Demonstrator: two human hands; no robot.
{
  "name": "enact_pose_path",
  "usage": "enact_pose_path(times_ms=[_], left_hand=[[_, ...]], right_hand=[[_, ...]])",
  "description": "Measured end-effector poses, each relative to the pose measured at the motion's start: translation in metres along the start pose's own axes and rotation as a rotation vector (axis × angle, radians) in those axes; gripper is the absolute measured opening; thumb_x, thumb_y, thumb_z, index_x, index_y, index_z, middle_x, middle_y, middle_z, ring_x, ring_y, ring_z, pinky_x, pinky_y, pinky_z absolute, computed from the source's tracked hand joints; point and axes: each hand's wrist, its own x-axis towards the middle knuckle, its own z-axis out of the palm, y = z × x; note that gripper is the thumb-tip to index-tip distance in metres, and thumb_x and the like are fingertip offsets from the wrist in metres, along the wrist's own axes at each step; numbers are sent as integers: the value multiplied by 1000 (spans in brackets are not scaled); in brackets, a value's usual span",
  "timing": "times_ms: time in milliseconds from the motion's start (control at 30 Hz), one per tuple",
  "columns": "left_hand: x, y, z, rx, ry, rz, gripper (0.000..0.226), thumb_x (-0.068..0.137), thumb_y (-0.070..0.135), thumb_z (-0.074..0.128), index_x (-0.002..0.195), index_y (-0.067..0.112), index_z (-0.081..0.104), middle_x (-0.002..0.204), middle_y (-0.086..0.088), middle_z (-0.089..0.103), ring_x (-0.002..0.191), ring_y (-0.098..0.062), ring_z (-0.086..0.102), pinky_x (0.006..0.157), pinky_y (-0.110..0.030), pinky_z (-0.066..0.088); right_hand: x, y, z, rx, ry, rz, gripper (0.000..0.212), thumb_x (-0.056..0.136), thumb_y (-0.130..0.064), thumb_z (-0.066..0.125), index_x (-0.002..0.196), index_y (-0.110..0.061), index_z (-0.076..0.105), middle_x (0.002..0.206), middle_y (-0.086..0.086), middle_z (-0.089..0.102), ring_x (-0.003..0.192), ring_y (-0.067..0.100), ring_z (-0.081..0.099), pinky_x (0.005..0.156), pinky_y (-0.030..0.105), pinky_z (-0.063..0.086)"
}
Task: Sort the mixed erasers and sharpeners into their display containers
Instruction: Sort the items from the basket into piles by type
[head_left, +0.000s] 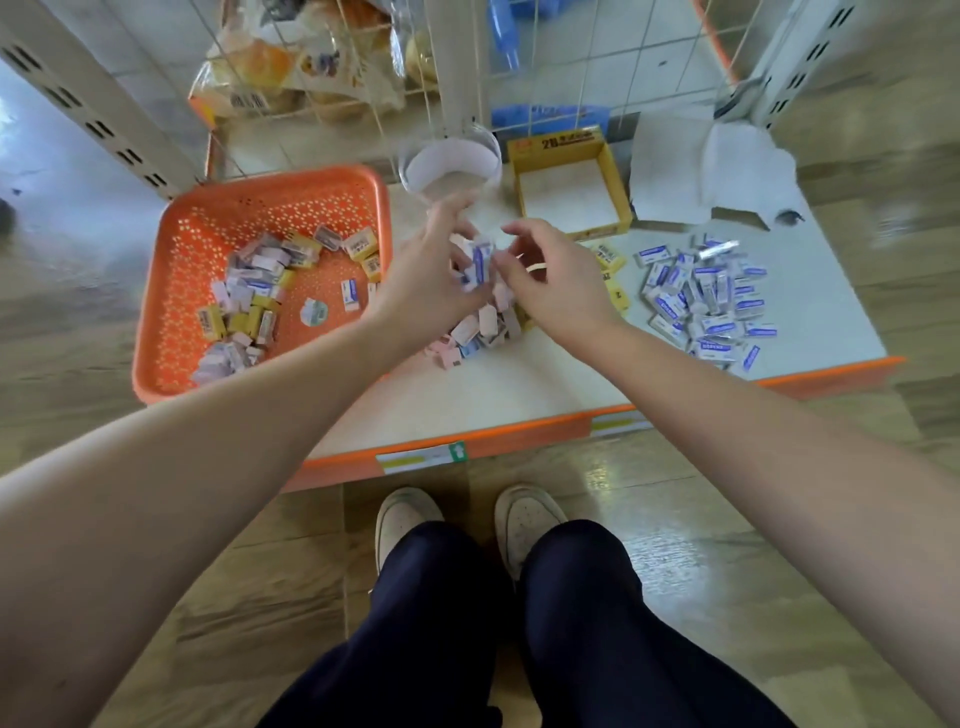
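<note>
A: Your left hand (426, 283) is up over the middle of the shelf (519, 387), fingers curled round a blue-and-white eraser (480, 262). There may be more than one in that grip; the blur hides it.

B: Your right hand (558, 283) is right against it, with the fingers bent and the thumb tip at the eraser's edge. I cannot tell whether you're pinching it or only touching it.

A: Directly under both your hands lies the pink pile (483, 327), loose on the shelf.

B: To your left the orange basket (176, 260) sits half over the shelf's edge. The mixed pieces (260, 291) are heaped in it, yellow, pale and blue-striped together.

A: To your right the blue-and-white pile (706, 301) is spread flat, well apart from the pink one. A few yellow erasers (610, 260) lie between them, just beside your right wrist.

B: Behind your hands stand the clear round tub (415, 171) and, next to it, the yellow box (615, 176) with its white floor showing.

A: Crumpled white paper (727, 161) lies in the far right corner.

B: Your shoes (410, 519) are on the floor, just in front of the shelf's orange lip.
</note>
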Motion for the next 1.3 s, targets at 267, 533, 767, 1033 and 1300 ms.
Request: enact_pose_path(times_ms=[267, 533, 767, 1033, 1300], left_hand=[[2, 40, 58, -208, -41, 24, 77, 72, -2, 65, 140, 17, 32, 114, 8, 54, 82, -6, 59, 70, -16, 50], [21, 38, 103, 159, -172, 96, 62, 84, 28, 66, 139, 18, 38, 135, -3, 44, 125, -24, 39, 101, -37, 35], [19, 22, 117, 410, -299, 89, 73, 89, 40, 55, 149, 18, 20, 157, 1, 18, 144, -20, 13, 117, -39, 14], [12, 26, 135, 555, -582, 72, 91, 94, 51, 44, 147, 15, -20, 155, 0, -27, 144, -20, -19, 117, -41, 7], [16, 28, 143, 429, -612, 60, 94, 93, 48, 48, 147, 13, -21, 154, -2, -29, 142, -25, -25, 118, -42, -1]], right_hand=[[-20, 20, -43, -85, 129, 91, 22, 85, -13, 61, 107, -11, 58, 79, -7, 56, 67, 4, 51, 61, 1, 34], [-39, 83, -103, -121, 307, 281, 33, 85, -7, 60, 118, -9, 55, 92, 4, 66, 78, 14, 55, 69, 16, 37], [-48, 126, -114, -256, 316, 374, 29, 88, -4, 55, 117, -7, 56, 104, 10, 65, 91, 20, 60, 73, 8, 32], [-49, 136, -111, -517, 294, 400, 19, 92, -18, 52, 110, -17, 61, 92, 1, 60, 105, 26, 50, 84, 39, 44], [-52, 134, -82, -646, 253, 141, 28, 85, -13, 57, 112, -11, 62, 126, 9, 54, 116, 32, 49, 93, 46, 37]])
